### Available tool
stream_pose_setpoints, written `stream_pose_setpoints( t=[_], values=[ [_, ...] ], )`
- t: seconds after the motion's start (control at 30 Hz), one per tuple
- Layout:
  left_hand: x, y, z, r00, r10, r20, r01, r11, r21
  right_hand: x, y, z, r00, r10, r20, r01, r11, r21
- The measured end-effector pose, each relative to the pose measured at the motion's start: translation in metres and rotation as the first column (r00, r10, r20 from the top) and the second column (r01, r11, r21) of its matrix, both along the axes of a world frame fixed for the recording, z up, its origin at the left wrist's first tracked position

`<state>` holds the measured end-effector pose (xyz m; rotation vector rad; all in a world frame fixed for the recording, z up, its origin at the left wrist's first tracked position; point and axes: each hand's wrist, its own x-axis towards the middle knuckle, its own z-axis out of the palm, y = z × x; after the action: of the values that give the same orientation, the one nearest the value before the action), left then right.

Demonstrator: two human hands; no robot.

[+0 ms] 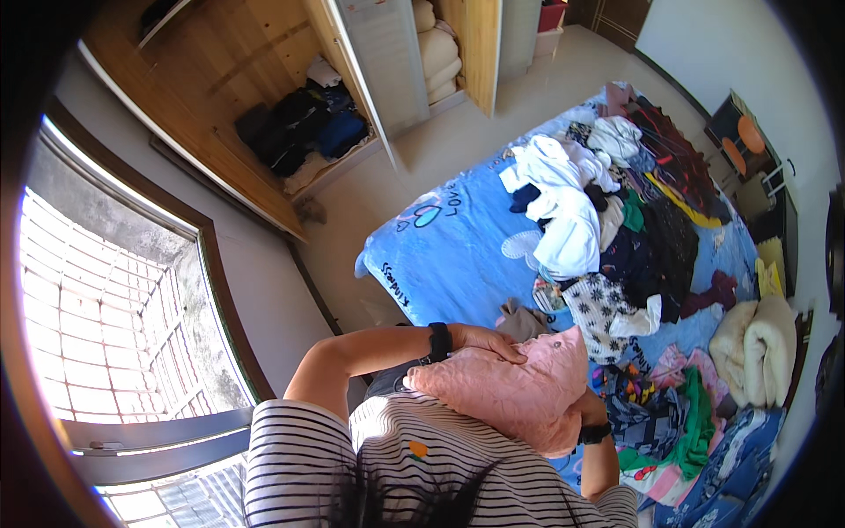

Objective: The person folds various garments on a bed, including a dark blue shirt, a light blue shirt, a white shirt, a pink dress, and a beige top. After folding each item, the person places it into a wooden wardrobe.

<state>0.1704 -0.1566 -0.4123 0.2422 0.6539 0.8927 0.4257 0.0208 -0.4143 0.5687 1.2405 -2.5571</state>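
A pink fluffy garment (508, 389), folded into a bundle, is held against my striped shirt. My left hand (488, 342), with a black band at its wrist, grips the upper edge of the bundle, thumb on top. At the right end of the bundle is my right hand (592, 408), partly hidden by the fabric. Just past the bundle, a grey-brown cloth (521, 319) and a white garment with dark flowers (597, 317) lie on the blue bedspread (462, 264).
Piled clothes, with a white garment (568, 224) on top, cover the bed's far part. Folded cream bedding (759, 350) and a green cloth (696, 422) lie at right. An open wooden wardrobe (237, 79) holds dark clothes (304, 125); a barred window (99, 310) is at left.
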Motion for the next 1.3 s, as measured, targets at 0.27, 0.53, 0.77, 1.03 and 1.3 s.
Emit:
stream_pose_setpoints(
  t=[0.27,0.53,0.77,1.03,1.3],
  values=[
    [-0.13,-0.059,0.015,0.534,0.093,-0.84,0.115,0.977,0.181,-0.091,-0.077,0.033,0.953,-0.299,0.04,0.302,0.95,-0.083],
    [-0.232,-0.213,0.036,-0.083,0.57,-0.817,-0.288,0.771,0.568,-0.239,-0.137,0.043,0.914,-0.406,-0.02,0.388,0.857,0.338],
    [-0.294,-0.255,0.019,0.365,0.848,-0.385,-0.705,0.522,0.48,-0.399,-0.217,0.042,0.991,-0.131,-0.021,0.133,0.987,0.095],
    [-0.325,-0.308,0.04,0.329,0.935,-0.136,-0.903,0.353,0.246,-0.489,-0.276,0.054,0.987,0.017,-0.159,-0.015,1.0,0.016],
    [-0.351,-0.309,0.037,0.271,0.961,-0.054,-0.963,0.27,-0.019,-0.529,-0.265,0.008,0.994,0.112,-0.002,-0.112,0.988,-0.105]
  ],
)
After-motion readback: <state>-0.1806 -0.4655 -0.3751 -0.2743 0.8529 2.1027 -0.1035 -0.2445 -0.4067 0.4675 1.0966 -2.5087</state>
